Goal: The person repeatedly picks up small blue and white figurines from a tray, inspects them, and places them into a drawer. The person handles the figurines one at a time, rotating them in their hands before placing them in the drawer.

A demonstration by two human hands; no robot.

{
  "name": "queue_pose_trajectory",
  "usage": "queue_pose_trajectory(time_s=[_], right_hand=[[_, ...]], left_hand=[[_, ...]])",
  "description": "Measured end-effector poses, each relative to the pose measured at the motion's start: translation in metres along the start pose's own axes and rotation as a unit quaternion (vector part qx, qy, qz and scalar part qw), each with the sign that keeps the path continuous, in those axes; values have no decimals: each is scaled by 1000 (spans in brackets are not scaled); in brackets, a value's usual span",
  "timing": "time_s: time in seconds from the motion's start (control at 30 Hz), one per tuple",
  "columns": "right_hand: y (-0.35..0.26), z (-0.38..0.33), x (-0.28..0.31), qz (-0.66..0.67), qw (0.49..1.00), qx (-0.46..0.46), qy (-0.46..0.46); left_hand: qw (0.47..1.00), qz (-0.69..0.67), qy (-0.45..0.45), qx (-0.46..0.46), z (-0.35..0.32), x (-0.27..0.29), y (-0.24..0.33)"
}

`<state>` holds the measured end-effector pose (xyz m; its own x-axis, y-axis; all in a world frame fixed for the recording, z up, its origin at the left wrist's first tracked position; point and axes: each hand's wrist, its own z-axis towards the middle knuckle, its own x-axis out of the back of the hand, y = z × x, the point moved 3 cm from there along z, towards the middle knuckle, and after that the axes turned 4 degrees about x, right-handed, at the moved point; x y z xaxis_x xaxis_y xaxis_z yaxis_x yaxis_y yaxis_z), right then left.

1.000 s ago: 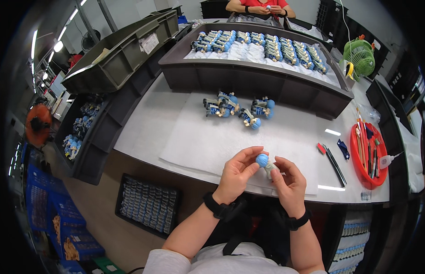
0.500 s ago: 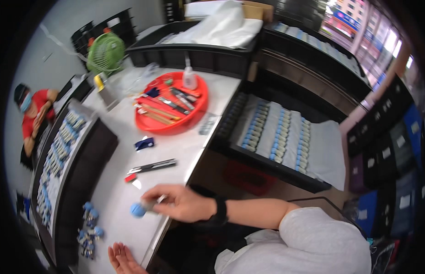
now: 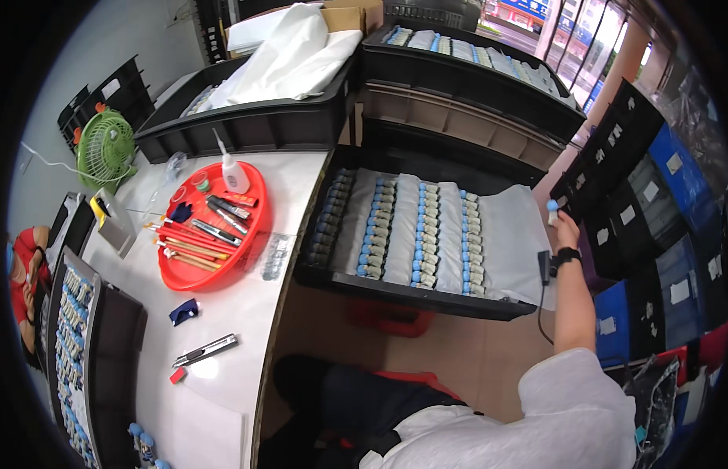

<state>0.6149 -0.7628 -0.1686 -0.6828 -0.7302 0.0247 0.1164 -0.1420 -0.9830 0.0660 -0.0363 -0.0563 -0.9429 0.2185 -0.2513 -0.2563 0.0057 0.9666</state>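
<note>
My right hand (image 3: pixel 566 230) is stretched out at the far right, its fingers closed round a small blue-topped figurine (image 3: pixel 552 206). The figurine's pale lower part is partly covered by the fingers. Hand and figurine are at the right end of a black tray (image 3: pixel 434 295). In that tray, rows of similar blue and cream figurines (image 3: pixel 425 234) lie between strips of white sheet (image 3: pixel 509 238). My left hand is out of the picture.
A white worktable (image 3: pixel 247 320) on the left bears a red round tray (image 3: pixel 262 207) of brushes, pens and a dropper bottle, plus tweezers (image 3: pixel 206 350). Stacked black crates (image 3: pixel 466 86) stand behind. Bins (image 3: pixel 614 187) line the right. Another person (image 3: pixel 28 266) sits far left.
My right hand has swung from over the table to the far right with the figurine in it. The view has turned right, and my left hand has dropped out of sight.
</note>
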Motion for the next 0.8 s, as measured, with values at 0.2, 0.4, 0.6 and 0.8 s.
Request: queue_pose_trajectory(time_s=[0.2, 0.4, 0.6, 0.8], right_hand=[[12, -73, 52, -49, 978, -148, -138], [-25, -97, 17, -33, 963, -136, -229], [-52, -123, -95, -82, 943, -76, -314], [-9, -167, -216, -204, 913, 19, -352]], left_hand=[[999, 33, 13, 1, -2, 2, 3], [999, 35, -21, 2, 0, 2, 3], [1000, 13, -17, -1, -3, 0, 5], [1000, -10, -11, 6, -4, -3, 5]])
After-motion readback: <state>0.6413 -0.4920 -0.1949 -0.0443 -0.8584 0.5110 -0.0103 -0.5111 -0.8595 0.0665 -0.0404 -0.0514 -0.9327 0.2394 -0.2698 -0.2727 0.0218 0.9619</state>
